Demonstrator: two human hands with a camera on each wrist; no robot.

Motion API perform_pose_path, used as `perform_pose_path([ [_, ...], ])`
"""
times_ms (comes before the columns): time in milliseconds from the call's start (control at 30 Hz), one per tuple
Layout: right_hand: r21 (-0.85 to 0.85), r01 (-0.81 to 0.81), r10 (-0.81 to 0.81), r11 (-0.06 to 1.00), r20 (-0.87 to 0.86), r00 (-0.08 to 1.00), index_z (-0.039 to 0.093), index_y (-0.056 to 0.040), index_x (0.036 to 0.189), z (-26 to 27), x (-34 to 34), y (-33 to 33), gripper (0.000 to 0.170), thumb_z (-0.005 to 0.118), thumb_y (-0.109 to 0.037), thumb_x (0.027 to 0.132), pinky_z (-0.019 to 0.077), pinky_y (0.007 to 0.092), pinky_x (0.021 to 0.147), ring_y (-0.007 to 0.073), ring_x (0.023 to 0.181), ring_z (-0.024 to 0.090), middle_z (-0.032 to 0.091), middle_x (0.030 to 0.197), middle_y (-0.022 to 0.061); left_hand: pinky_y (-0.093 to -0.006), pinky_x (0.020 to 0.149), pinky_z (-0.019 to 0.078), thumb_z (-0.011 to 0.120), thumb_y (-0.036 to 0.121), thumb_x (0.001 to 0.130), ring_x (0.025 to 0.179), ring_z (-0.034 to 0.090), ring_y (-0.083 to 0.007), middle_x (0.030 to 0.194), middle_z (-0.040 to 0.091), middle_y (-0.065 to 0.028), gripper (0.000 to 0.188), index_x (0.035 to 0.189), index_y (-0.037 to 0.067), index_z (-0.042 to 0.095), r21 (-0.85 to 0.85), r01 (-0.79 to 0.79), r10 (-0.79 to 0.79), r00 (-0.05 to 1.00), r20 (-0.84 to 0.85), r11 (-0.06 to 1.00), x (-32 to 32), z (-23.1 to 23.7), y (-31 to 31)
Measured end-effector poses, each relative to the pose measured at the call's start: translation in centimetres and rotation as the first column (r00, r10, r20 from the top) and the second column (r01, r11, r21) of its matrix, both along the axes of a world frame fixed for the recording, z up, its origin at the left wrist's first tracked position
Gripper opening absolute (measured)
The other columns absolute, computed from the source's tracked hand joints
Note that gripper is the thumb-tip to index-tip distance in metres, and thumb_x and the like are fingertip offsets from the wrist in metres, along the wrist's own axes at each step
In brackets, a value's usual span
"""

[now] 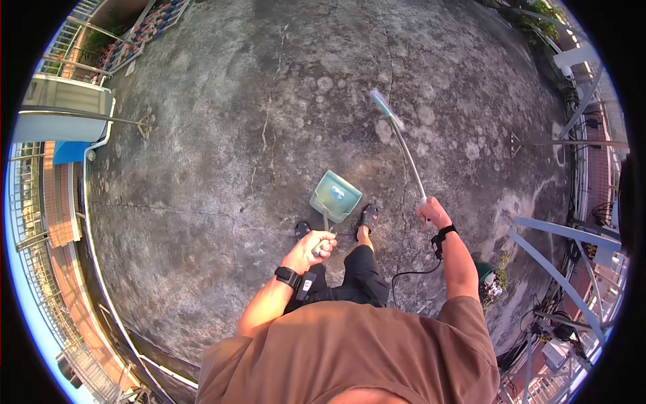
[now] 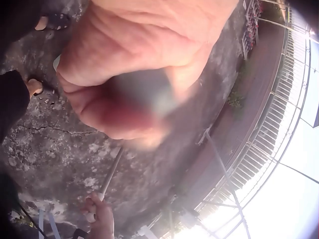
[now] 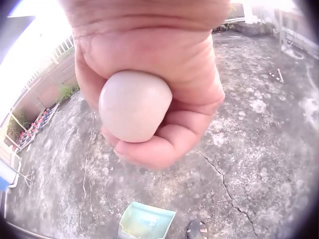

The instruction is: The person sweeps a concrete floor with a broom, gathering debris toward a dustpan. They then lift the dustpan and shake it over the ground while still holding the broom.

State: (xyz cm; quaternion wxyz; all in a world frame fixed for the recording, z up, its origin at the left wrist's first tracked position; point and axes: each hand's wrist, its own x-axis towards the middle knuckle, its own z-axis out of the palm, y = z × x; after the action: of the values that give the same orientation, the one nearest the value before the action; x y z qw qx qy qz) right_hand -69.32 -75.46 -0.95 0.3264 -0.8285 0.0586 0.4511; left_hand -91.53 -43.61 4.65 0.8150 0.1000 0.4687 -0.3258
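Note:
In the head view my left hand grips the handle of a pale green dustpan, whose pan hangs or rests in front of the feet; which of the two I cannot tell. Some light bits lie in the pan. My right hand holds a long pale stick with a blurred broom head at its far end, out ahead to the right. The right wrist view shows the rounded handle end inside the curled fingers. Close up in the left wrist view, the left hand wraps a blurred grey-green handle.
Stained, cracked concrete surrounds the feet. Metal frames and cables stand at the right, near a potted plant. Along the left are a railing, a low wall and a blue object. A black cable hangs from the right wrist.

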Motion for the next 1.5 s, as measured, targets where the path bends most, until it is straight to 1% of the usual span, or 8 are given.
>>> perform_pose_path([
  [267, -0.255, -0.217, 0.223, 0.942, -0.005, 0.975, 0.053, 0.005, 0.082, -8.9, -3.3, -1.2, 0.016, 0.055, -0.004, 0.069, 0.0449, 0.0346, 0.048, 0.0238, 0.054, 0.059, 0.059, 0.062, 0.0147, -0.0174, 0.032, 0.0311, 0.055, 0.005, 0.078, 0.042, 0.042, -0.0053, 0.065, 0.049, -0.0053, 0.012, 0.076, 0.004, 0.043, 0.052, -0.082, 0.083, 0.996, -0.012, 0.995, 2.1, -1.5, -0.6],
  [467, -0.111, -0.489, 0.444, 0.865, -0.283, 0.85, 0.049, 0.0039, 0.086, -1.8, -15.2, -5.4, 0.023, 0.057, -0.008, 0.068, 0.0474, 0.0362, 0.057, 0.0271, 0.067, 0.062, 0.059, 0.071, 0.0162, -0.0177, 0.032, 0.0305, 0.055, 0.009, 0.079, 0.041, 0.04, -0.0038, 0.059, 0.048, -0.0018, 0.013, 0.076, -0.002, 0.049, 0.115, 0.003, -0.009, 0.999, 0.051, 0.993, 2.5, -2.3, 2.1],
  [733, 0.055, -0.033, 0.051, 0.998, -0.362, 0.931, 0.044, -0.001, 0.081, 5.4, -14.8, -6.4, 0.019, 0.061, -0.005, 0.072, 0.0399, 0.0282, 0.039, 0.013, 0.045, 0.049, 0.047, 0.057, 0.0041, -0.016, 0.031, 0.0326, 0.054, 0.011, 0.081, 0.039, 0.041, -0.0065, 0.068, 0.053, -0.0094, 0.016, 0.076, -0.003, 0.047, 0.044, -0.144, 0.14, 0.986, 0.094, 0.989, 2.3, -2.0, 4.5],
  [933, -0.02, -0.031, 0.029, 0.999, -0.097, 0.995, 0.042, 0.0001, 0.08, 3.8, -5.4, -4.1, 0.019, 0.058, -0.005, 0.071, 0.038, 0.029, 0.035, 0.0151, 0.042, 0.051, 0.049, 0.057, 0.007, -0.0156, 0.043, 0.0416, 0.053, 0.007, 0.08, 0.05, 0.048, -0.0076, 0.068, 0.053, -0.01, 0.024, 0.091, -0.014, 0.05, 0.227, -0.144, 0.141, 0.99, 0.029, 0.963, 0.3, -0.9, 4.5],
  [1167, -0.077, -0.084, 0.08, 0.994, -0.053, 0.995, 0.05, 0.0005, 0.056, -0.4, 3.5, 1.6, 0.024, 0.059, -0.015, 0.072, 0.0408, 0.0335, 0.04, 0.0187, 0.043, 0.054, 0.055, 0.055, 0.0075, -0.0146, 0.031, 0.025, 0.048, 0.01, 0.086, 0.038, 0.03, -0.0016, 0.067, 0.051, -0.0047, 0.022, 0.094, -0.011, 0.049, 0.123, -0.165, 0.158, 0.985, 0.071, 0.978, -0.4, -3.2, 3.3],
  [1233, 0.16, -0.364, 0.356, 0.918, 0.076, 0.931, 0.052, 0.0023, 0.053, -10.8, 1.6, -1.6, 0.025, 0.057, -0.013, 0.072, 0.0423, 0.0332, 0.041, 0.0217, 0.046, 0.058, 0.058, 0.058, 0.0113, -0.0147, 0.031, 0.0239, 0.048, 0.01, 0.086, 0.038, 0.03, -0.0016, 0.065, 0.049, -0.0031, 0.021, 0.092, -0.01, 0.049, 0.161, -0.131, 0.126, 0.991, 0.039, 0.978, 0.6, -1.9, 2.8],
  [1333, -0.101, -0.176, 0.163, 0.979, -0.125, 0.979, 0.054, 0.007, 0.072, -10.2, -5.6, -0.6, 0.011, 0.054, -0.003, 0.069, 0.046, 0.0347, 0.045, 0.0251, 0.052, 0.062, 0.058, 0.059, 0.0153, -0.0154, 0.03, 0.0206, 0.05, 0.013, 0.086, 0.036, 0.029, -0.0016, 0.057, 0.041, 0.0024, 0.02, 0.085, -0.007, 0.05, 0.232, -0.042, 0.041, 0.999, 0.009, 0.972, 1.5, -1.2, 2.2],
  [1500, 0.076, -0.29, 0.297, 0.954, -0.368, 0.881, 0.049, 0.0063, 0.082, -1.2, -12.5, -4.3, 0.019, 0.055, -0.008, 0.07, 0.0446, 0.0325, 0.049, 0.0199, 0.055, 0.058, 0.057, 0.061, 0.011, -0.0145, 0.03, 0.0226, 0.048, 0.01, 0.086, 0.036, 0.029, -0.0008, 0.052, 0.035, 0.0051, 0.016, 0.08, -0.005, 0.05, 0.212, -0.019, 0.029, 0.999, -0.046, 0.977, 2.2, -0.3, 1.6],
])
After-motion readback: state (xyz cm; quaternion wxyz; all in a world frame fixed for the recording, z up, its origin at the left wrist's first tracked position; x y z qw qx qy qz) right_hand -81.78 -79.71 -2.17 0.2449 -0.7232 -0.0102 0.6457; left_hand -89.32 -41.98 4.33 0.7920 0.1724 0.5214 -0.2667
